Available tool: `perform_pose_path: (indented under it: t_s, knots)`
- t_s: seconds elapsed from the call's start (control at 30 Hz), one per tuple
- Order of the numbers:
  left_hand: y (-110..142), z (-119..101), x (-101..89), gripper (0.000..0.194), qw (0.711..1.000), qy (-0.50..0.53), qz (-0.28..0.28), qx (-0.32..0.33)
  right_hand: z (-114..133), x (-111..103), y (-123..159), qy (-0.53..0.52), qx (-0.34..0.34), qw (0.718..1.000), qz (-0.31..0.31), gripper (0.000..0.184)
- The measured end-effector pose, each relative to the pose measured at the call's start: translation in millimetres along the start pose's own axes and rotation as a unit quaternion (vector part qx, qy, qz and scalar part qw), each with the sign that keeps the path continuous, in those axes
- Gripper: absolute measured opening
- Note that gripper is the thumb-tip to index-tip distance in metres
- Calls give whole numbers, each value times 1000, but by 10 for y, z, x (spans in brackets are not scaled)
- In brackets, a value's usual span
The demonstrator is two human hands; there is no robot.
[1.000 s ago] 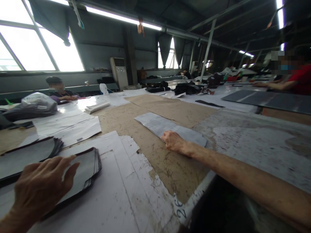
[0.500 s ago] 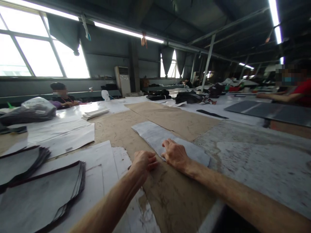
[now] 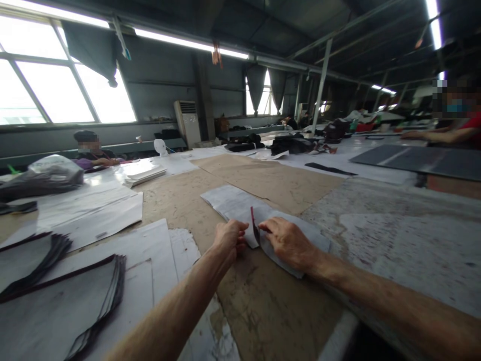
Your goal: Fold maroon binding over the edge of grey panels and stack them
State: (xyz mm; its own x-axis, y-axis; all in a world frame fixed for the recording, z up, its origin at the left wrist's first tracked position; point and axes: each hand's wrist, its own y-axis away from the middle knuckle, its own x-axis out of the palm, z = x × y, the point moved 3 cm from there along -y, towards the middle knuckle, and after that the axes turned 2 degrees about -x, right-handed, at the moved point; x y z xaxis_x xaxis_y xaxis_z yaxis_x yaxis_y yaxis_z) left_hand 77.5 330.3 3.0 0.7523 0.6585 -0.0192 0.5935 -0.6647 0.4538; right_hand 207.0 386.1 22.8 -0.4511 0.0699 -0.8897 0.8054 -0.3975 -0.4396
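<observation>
A long pale grey fabric piece (image 3: 221, 198) lies on the brown sheet in front of me. Its near part is lifted between my hands, where a thin dark edge with a reddish tip (image 3: 253, 215) stands up. My right hand (image 3: 287, 243) is closed, with thumb and fingers pinching the fabric beside this raised edge. Just left of it, my left hand (image 3: 230, 236) has its fingers curled together at the fabric's near edge; its fingertips are partly hidden.
Stacks of dark-edged grey fabric pieces (image 3: 63, 306) lie at the left on white paper (image 3: 165, 271). Brown sheets (image 3: 255, 173) cover the table's middle. A dark board (image 3: 421, 161) lies at right. Co-workers sit at far left (image 3: 92, 148) and far right (image 3: 460, 133).
My hands have moved slightly, the left rightward to the fabric. The near part of the fabric piece has been lifted, and its dark reddish edge now stands up between them.
</observation>
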Motion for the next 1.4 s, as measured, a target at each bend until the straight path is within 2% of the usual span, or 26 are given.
perform_pose_path:
  t_s: [0.2, 0.33, 0.5, 0.73, 0.8, 0.87, 0.97, 1.07, 1.17, 1.27, 1.4]
  knots:
    - [-131, 15, 112, 28, 999, -26, -25, 1, 11, 16, -8, -18, -2, 1000, 1, 19]
    - [-110, 28, 130, 28, 999, -18, -29, -6, 22, 6, -48, -14, 16, 1000, -3, 19]
    - [0, 11, 51, 29, 999, -10, -31, 2, 12, -109, -21, 45, 65, 996, -33, 16]
    - [-44, 48, -8, 26, 997, -66, -25, 22, 64, -53, -8, 103, 133, 986, -2, 24]
    - [-29, 65, -68, 25, 994, -98, -28, 47, 73, -21, 6, 95, 131, 987, 19, 21]
    - [33, 79, -167, 24, 986, -135, -43, 85, 96, -21, 43, 73, 88, 992, 49, 15]
    - [207, 107, -342, 19, 963, -196, -89, 160, 131, -83, 144, 45, 6, 995, 86, 13]
    - [420, 165, -433, 15, 929, -265, -101, 238, 133, -153, 247, 38, -28, 994, 96, 22]
    - [603, 243, -409, 18, 890, -326, -64, 313, 140, -167, 292, 39, -38, 994, 99, 13]
    - [725, 312, -328, 24, 841, -379, -4, 387, 174, -131, 286, 44, -53, 990, 119, 2]
    - [822, 365, -216, 29, 767, -432, 90, 466, 161, -95, 229, 49, -29, 989, 138, 12]
